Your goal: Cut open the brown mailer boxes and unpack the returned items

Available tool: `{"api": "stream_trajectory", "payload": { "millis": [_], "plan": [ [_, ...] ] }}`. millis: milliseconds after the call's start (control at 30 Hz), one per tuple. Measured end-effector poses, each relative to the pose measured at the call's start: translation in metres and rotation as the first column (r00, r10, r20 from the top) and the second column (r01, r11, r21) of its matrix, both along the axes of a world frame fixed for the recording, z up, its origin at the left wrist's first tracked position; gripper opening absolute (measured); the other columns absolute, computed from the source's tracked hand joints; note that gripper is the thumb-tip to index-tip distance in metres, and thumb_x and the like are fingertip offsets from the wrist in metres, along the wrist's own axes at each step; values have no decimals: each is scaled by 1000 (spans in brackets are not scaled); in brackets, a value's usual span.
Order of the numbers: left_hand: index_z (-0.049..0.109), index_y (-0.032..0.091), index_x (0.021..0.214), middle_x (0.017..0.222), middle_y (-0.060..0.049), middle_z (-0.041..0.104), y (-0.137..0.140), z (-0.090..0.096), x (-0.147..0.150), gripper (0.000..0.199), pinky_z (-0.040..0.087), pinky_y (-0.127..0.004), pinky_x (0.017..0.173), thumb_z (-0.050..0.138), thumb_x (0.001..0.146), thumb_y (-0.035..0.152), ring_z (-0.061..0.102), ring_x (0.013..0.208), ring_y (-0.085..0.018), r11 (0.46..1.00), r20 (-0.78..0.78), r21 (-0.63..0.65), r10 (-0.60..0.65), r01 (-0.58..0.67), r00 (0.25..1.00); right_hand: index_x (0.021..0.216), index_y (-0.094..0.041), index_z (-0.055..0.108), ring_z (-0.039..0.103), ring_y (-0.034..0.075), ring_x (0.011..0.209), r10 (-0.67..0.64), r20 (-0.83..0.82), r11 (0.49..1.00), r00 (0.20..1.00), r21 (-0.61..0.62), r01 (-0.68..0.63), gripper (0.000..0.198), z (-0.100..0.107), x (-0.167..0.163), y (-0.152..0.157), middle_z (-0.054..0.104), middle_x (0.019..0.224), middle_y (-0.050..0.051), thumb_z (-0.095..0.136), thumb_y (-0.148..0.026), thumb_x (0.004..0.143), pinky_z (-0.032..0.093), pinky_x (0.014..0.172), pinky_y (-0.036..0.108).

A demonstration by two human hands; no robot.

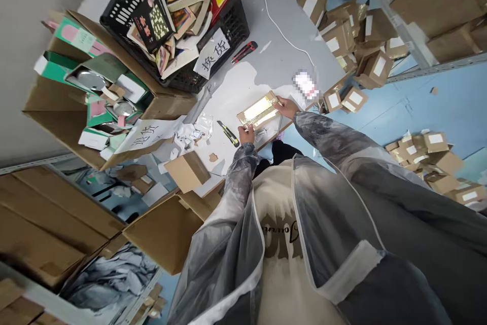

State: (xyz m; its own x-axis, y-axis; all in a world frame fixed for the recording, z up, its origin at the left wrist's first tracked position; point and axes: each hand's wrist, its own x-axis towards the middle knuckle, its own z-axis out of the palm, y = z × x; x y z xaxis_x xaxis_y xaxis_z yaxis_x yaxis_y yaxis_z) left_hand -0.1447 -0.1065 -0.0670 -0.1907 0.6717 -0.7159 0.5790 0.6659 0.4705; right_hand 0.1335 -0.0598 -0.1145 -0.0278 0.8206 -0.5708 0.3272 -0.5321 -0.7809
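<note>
Between my hands is a flat brown cardboard box (261,118) with a bright white label and shiny clear tape. My left hand (246,135) grips its near left corner, fingers closed on the edge. At the right end, my right hand (286,107) pinches the other edge. The box is over the worktable, close to its front edge. A yellow-and-black utility knife (228,134) lies just left of my left hand. Farther back, a red-and-black utility knife (244,52) rests by the crate. A blurred-out phone-like thing (305,84) lies beyond my right hand.
A black plastic crate (232,26) full of books stands at the back of the worktable (274,26). Left of it is a large cardboard box (167,104) with green packages and tins. A small carton (187,170) and paper scraps (186,137) lie nearby. Parcels (375,69) pile on the floor at right.
</note>
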Motion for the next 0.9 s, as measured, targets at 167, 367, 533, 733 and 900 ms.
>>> {"api": "stream_trajectory", "payload": {
  "millis": [167, 367, 533, 733, 900],
  "plan": [
    [54, 28, 134, 114, -7, 75, 19, -7, -1, 34, 66, -43, 101, 81, 120, 45, 72, 105, -26, 986, -29, -113, 121, -124, 992, 172, -20, 83, 81, 44, 154, -40, 7, 999, 999, 23, 40, 81, 0, -10, -3, 85, 165, 13, 71, -79, 117, 67, 136, 56],
    [46, 9, 184, 192, -37, 47, 35, 2, -2, 88, 53, -55, 138, 84, 107, 29, 53, 175, -45, 986, -191, 116, -98, 122, 977, 179, -18, 77, 78, 44, 158, 1, 138, 999, 990, 38, -7, 78, 1, -14, -2, 84, 166, 13, 65, -69, 121, 65, 139, 54],
    [45, 15, 196, 203, -25, 42, 49, 15, 2, 99, 20, -68, 156, 81, 108, 43, 26, 191, -50, 823, -149, 294, -463, 486, 874, 179, -18, 74, 79, 39, 156, 61, 156, 996, 986, 48, -70, 75, 8, -11, 1, 84, 167, 14, 58, -67, 124, 63, 138, 48],
    [56, 2, 185, 178, -40, 63, 68, 10, 16, 94, 22, -70, 151, 76, 109, 53, 53, 167, -59, 811, -198, 232, -501, 537, 842, 175, -18, 75, 82, 39, 145, 155, 151, 986, 976, 40, -163, 77, 12, -2, 10, 86, 163, 15, 70, -69, 117, 67, 131, 50],
    [71, 1, 157, 144, -41, 76, 84, 3, 18, 77, 37, -69, 140, 73, 114, 65, 65, 150, -60, 767, -275, 141, -577, 626, 769, 159, -18, 87, 84, 41, 141, 279, 247, 958, 928, -3, -287, 62, 15, -2, 29, 89, 154, 15, 87, -59, 113, 67, 126, 47]
  ]
}}
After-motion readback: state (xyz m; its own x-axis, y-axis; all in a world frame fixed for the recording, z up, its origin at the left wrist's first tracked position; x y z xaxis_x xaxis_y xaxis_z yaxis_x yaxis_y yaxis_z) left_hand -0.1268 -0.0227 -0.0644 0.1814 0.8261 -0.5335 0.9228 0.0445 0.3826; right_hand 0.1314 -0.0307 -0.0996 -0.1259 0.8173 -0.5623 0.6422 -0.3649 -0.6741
